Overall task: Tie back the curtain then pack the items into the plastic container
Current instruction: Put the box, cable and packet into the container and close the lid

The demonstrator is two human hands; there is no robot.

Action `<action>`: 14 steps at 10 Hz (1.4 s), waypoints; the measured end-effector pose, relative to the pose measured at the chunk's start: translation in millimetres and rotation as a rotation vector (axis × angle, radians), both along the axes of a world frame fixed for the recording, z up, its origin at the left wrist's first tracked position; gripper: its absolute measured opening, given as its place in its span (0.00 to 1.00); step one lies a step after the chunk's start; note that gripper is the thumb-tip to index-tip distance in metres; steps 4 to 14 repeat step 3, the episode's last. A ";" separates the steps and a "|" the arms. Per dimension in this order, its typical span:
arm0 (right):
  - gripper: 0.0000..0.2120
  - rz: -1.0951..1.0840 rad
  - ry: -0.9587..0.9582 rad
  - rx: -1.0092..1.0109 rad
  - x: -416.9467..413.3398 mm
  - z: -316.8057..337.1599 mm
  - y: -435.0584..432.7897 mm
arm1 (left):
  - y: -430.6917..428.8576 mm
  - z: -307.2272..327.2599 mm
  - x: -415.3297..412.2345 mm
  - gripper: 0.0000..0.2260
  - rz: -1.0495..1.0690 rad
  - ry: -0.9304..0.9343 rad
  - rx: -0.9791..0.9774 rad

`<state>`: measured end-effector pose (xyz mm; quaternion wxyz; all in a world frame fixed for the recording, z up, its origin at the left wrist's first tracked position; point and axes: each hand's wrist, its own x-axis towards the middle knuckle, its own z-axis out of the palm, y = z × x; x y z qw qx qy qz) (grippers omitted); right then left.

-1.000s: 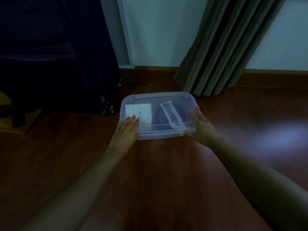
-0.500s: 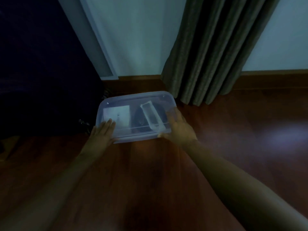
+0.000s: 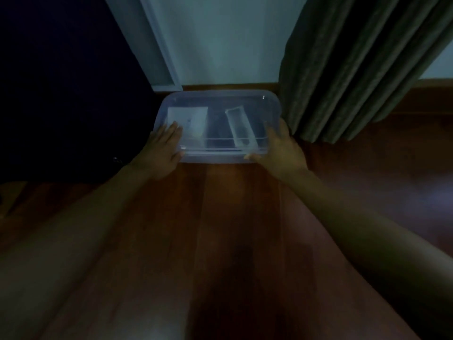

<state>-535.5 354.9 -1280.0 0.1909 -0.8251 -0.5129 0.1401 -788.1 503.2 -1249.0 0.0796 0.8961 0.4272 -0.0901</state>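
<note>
Plastic container point(image 3: 218, 99), lid on and 2 pale items visible inside, has slid back across the floor point(image 3: 232, 217) to the wall beside the curtain point(image 3: 343, 82), left hand point(image 3: 161, 153) and right hand point(image 3: 282, 150) pressing its near corners, fingers straight and together, so packing looks done.

— Where's the container point(image 3: 220, 100)?
— On the floor point(image 3: 232, 217), by the wall, just left of the curtain point(image 3: 343, 69).
— The hands?
— Left hand point(image 3: 163, 150) flat on its near left corner, right hand point(image 3: 282, 148) on the near right corner, fingers straight.
— Inside?
— A white card point(image 3: 187, 119) at left, a clear narrow box point(image 3: 240, 126) lying aslant; the rest is too dim.
</note>
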 end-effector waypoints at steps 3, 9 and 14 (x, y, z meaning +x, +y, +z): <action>0.48 0.036 0.009 -0.052 -1.7 11.9 -8.6 | -10.1 3.5 1.4 0.31 0.018 -0.038 0.047; 0.48 0.036 0.009 -0.052 -1.7 11.9 -8.6 | -10.1 3.5 1.4 0.31 0.018 -0.038 0.047; 0.48 0.036 0.009 -0.052 -1.7 11.9 -8.6 | -10.1 3.5 1.4 0.31 0.018 -0.038 0.047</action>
